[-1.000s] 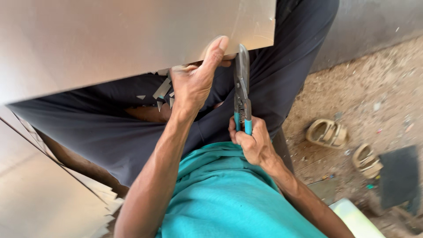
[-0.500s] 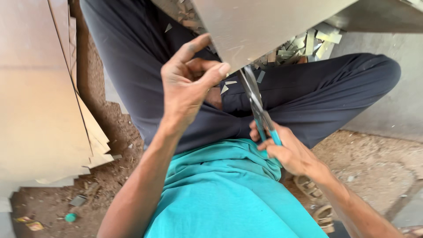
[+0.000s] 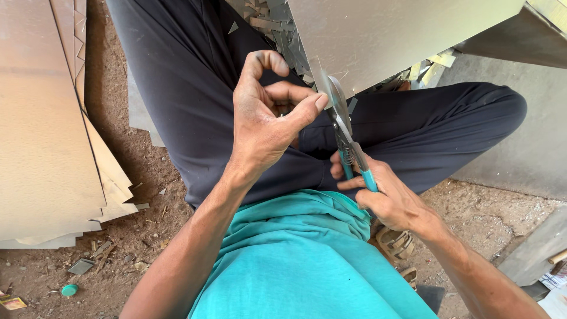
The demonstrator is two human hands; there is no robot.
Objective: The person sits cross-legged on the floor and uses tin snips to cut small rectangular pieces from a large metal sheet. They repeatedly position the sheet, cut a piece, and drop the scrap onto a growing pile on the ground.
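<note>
Right hand [image 3: 387,198] wrapped tight round teal handles of tin snips [image 3: 345,139], blades biting into lower edge of big metal sheet [image 3: 390,35] over lap. Left hand [image 3: 263,121] up beside blades, thumb tip pressed at sheet edge, index curled, gripping nothing far as I can see. Offcut scraps [image 3: 277,26] piled on dark trousers near sheet's left corner. Stack of flat sheets [image 3: 44,118] on dirt floor, left side. Small green cap [image 3: 69,290] down by bottom-left.
</note>
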